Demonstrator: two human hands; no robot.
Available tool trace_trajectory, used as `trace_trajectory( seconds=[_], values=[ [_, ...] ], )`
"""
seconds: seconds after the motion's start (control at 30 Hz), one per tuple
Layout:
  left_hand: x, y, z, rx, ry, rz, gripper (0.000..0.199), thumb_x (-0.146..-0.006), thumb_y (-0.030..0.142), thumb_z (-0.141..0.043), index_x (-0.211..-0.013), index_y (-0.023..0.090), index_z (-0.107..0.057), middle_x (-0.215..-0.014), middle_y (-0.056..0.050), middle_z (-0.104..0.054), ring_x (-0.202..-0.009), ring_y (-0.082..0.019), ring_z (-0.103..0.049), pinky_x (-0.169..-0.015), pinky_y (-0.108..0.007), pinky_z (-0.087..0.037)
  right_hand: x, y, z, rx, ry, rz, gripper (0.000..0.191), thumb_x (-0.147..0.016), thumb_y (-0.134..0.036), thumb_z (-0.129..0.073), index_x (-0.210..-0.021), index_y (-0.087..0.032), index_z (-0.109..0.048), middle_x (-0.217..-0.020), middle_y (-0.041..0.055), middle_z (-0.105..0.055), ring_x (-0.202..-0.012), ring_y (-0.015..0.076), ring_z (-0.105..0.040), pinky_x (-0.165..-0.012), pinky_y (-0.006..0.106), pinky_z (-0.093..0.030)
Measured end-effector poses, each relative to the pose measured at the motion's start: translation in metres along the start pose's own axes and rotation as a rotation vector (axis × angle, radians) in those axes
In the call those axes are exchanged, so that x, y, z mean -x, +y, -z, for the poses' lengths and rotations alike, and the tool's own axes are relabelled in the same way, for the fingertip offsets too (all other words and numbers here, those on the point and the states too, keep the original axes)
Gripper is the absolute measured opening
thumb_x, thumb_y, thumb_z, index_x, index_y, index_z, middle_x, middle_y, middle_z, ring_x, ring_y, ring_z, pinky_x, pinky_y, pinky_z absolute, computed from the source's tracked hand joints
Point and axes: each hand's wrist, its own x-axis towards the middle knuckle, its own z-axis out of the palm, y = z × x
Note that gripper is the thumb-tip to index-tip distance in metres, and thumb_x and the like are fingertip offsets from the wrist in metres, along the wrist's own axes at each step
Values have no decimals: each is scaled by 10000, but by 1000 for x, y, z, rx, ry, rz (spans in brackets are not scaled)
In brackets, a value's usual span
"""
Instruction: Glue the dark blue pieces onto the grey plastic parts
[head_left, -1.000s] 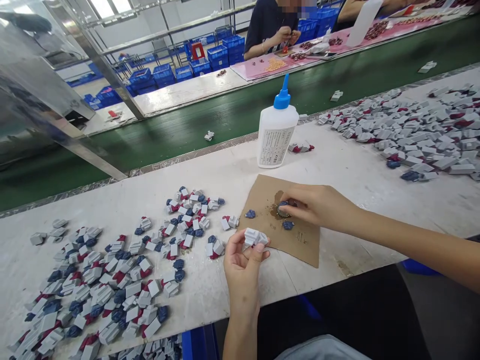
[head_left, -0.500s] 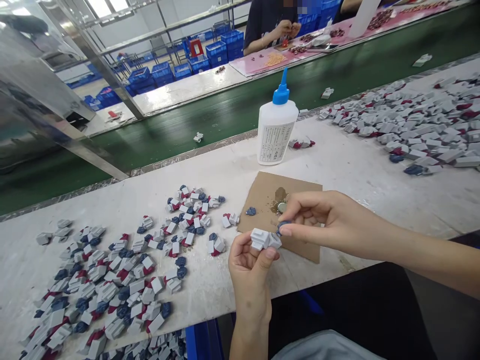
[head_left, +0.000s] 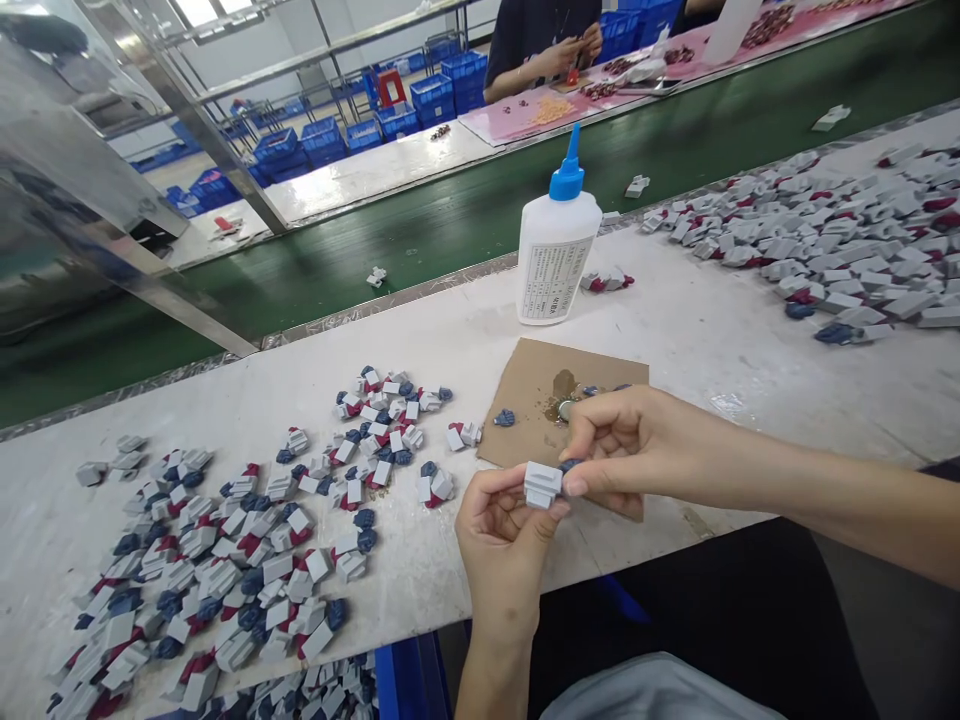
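A light grey plastic part [head_left: 541,484] is pinched between the thumb and fingers of my left hand [head_left: 506,530]. My right hand [head_left: 626,440] grips a small dark blue piece [head_left: 569,466], which meets the right side of the grey part. Both hands are over the near edge of a brown cardboard sheet [head_left: 517,385]. On the cardboard lie a blue piece [head_left: 505,417], a wet brown stain and a small round metal thing [head_left: 565,410], partly behind my right fingers. Behind the cardboard stands a white bottle [head_left: 556,255] with a blue nozzle.
Many grey, red and blue parts [head_left: 225,560] are heaped at the left, and another large pile [head_left: 847,240] lies at the right. A green conveyor belt [head_left: 450,235] crosses beyond the table with a few parts on it. Across it, a person's hands [head_left: 574,55] work at a pink surface.
The grey part has turned in my left hand, and the blue piece is now against it. More blue pieces show behind my right hand. Parts on the belt have shifted left.
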Motion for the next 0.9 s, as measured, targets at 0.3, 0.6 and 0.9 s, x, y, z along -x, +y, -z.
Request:
trace_trajectory(
  seconds=[0.3,0.6,0.9],
  values=[
    [-3,8,56,-228,74,13,309,-595,215,-737,-880,231,-619,-737,17,-599,-652,-90,-582,-597,-181,-480,-43,12,-34,92,-71,175,307,-689,-454,-623,-682,-152,-569,-621,-3,-580,-568,109,-522,-502,223,-395],
    [0,33,121,-1294,456,-480,362,-725,285,-598,-1084,242,-610,-1071,-115,-549,-991,-280,-477,-801,-397,-416,-91,10,-8,988,201,472,354,-788,-476,-487,-963,-193,-607,-878,78,-602,-747,211,-553,-559,283,-360],
    [-16,29,123,-1743,88,-799,780,-686,340,-647,-1365,226,-282,-1429,-143,-251,-1304,-380,-142,-1014,-544,-129,-109,23,-25,1206,68,540,177,-823,-285,-505,-909,-170,-608,-843,72,-578,-821,210,-536,-596,290,-387]
  ],
)
